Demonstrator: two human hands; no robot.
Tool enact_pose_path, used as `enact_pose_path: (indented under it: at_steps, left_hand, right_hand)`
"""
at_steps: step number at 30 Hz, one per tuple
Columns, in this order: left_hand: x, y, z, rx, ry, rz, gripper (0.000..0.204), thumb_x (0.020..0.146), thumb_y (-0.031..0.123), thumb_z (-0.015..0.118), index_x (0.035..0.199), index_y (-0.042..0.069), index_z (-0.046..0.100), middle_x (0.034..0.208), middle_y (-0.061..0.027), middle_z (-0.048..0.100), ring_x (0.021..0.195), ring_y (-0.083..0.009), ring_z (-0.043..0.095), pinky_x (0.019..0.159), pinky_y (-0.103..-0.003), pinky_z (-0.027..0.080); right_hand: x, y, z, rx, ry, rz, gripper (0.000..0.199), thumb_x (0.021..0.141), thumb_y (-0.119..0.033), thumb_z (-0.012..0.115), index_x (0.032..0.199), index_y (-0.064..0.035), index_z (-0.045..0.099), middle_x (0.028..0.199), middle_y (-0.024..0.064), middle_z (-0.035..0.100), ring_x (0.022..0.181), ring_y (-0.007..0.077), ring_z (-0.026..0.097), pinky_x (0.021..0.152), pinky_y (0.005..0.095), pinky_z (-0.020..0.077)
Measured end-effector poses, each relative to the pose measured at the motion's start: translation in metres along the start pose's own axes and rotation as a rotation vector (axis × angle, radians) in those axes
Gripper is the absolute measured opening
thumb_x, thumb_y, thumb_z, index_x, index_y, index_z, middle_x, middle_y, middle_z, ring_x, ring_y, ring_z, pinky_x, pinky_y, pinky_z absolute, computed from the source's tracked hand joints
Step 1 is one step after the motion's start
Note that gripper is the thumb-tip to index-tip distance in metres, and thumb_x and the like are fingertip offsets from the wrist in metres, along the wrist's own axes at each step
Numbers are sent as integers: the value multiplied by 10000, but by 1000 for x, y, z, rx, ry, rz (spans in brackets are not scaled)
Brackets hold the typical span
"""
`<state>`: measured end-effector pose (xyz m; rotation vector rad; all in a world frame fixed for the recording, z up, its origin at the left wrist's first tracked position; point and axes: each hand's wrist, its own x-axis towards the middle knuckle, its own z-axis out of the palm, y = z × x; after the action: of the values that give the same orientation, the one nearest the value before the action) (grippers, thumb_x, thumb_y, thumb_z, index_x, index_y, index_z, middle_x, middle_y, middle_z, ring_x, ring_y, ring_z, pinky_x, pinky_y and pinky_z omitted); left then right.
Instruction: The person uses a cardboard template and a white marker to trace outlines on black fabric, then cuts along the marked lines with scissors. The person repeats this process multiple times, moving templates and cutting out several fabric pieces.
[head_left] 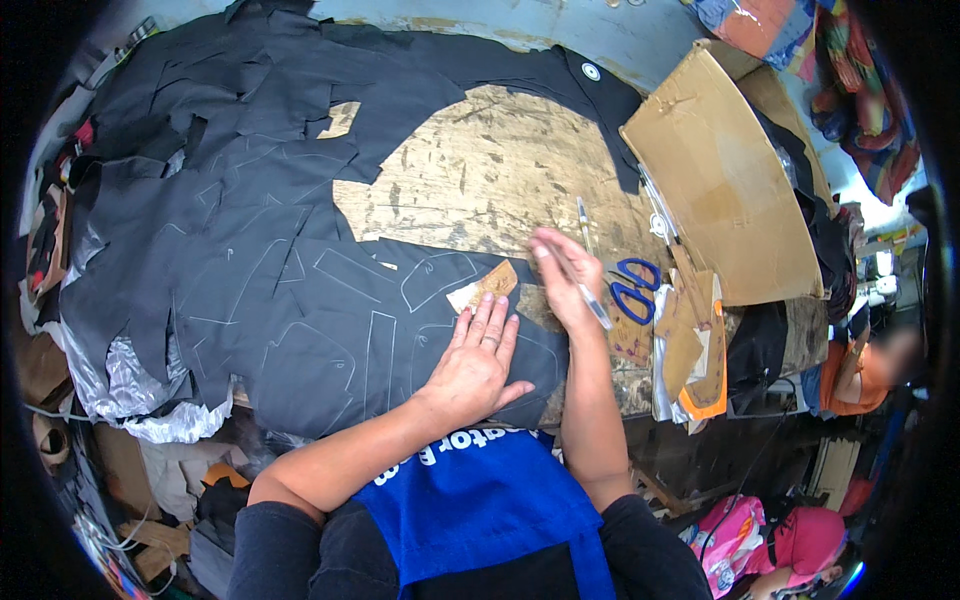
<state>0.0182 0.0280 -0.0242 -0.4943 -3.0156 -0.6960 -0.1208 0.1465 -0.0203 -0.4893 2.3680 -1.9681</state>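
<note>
My left hand (472,358) lies flat with its fingers stretched on black sheet material (240,330). Its fingertips press on a small brown cardboard pattern piece (497,283), which has a pale patch beside it. White outlines of several shapes are drawn across the sheet. Held slightly above the sheet's right side, my right hand (570,285) grips a slim, clear-barrelled pen (599,312). A pair of scissors with blue handles (634,290) lies just right of that hand. Another pen (584,222) rests on the bare wood beyond it.
Overlapping black pieces cover the left and far parts of the worn wooden table (480,160). An upright cardboard box (725,180) stands at the right, with a stack of pattern pieces (690,350) near it. Two other people, in orange (850,385) and pink (808,545), are farther right.
</note>
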Motion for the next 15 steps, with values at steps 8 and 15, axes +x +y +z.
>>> enact_pose_path:
  at_steps: [8,15]
  left_hand:
    - [0,-1,-1,-40,-33,-11,830,861,541,532,1318,-137,383,1381,-352,333,1360,-477,207,1110,-566,171]
    - [-5,2,-2,-86,-55,2,799,856,525,548,1282,-141,429,1337,-355,382,1340,-509,207,1113,-583,140]
  right_hand:
    - [-28,-27,30,211,-277,156,136,877,-51,635,967,45,600,849,72,644,731,95,608,643,217,506]
    - [-36,-33,48,-39,-313,59,102,847,-50,655,871,41,615,689,90,642,601,110,613,549,247,502]
